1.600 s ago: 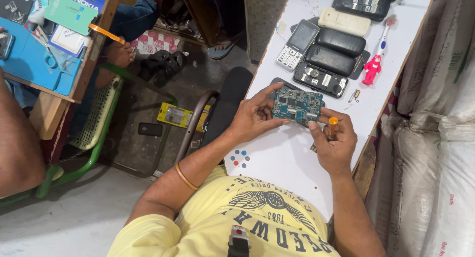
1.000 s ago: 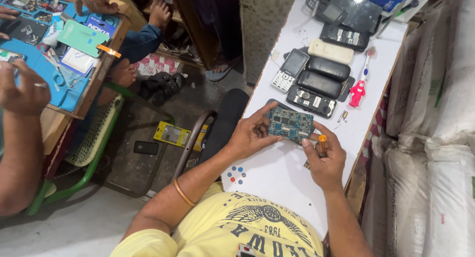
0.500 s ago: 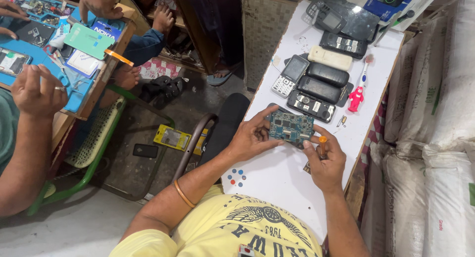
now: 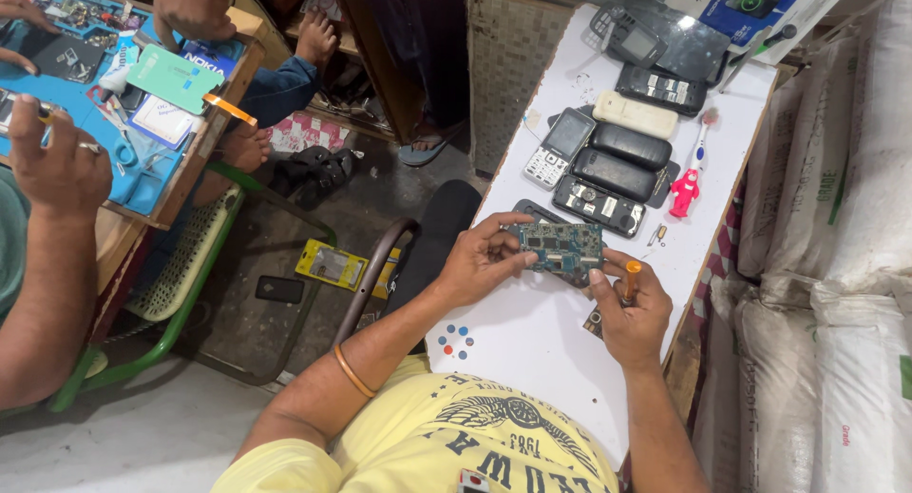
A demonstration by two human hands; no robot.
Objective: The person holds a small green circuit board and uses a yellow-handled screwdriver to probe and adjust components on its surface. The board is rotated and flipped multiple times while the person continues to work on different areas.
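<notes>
Hands stay where they were a second and a half ago: the left hand still pinches the near-left edge of the green circuit board, fingers curled around it, holding it just above the white table. The right hand remains closed around an orange-handled screwdriver, its thumb touching the board's right corner; the tip seems to meet the board, though the fingers hide it. Board and hands sit a little further from the row of black phones than before, though the view itself has swung, bringing more of the blue workbench into sight on the left. Another person's hand now shows raised beside that bench. A red toothbrush figure stands just right of the phones.
</notes>
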